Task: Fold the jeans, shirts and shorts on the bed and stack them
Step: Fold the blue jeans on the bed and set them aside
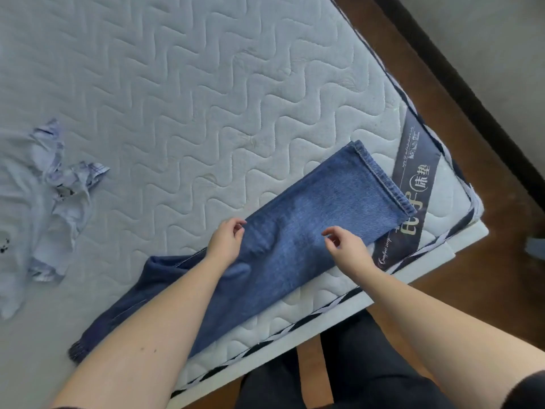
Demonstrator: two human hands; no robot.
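You have a white quilted mattress (206, 84) as the surface. On it lie long blue denim jeans (309, 231) near the corner. A crumpled pale blue shirt (38, 202) sits well apart.

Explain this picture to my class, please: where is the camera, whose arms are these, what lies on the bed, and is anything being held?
There is no machine here. A person wears a wide-angle camera on the head, so the one picture looks forward and down over their own two bare arms. They stand at the corner of a bed with a quilted white mattress. Blue jeans lie flat across that corner, one hem towards the mattress label. The left hand rests on the denim with its fingers loosely curled. The right hand hovers just above the jeans, fingers relaxed and bent. Neither hand plainly grips anything. Further left lies a crumpled pile of pale clothes, not yet folded. Below the bed edge you see the person's dark trousers and a brown floor.
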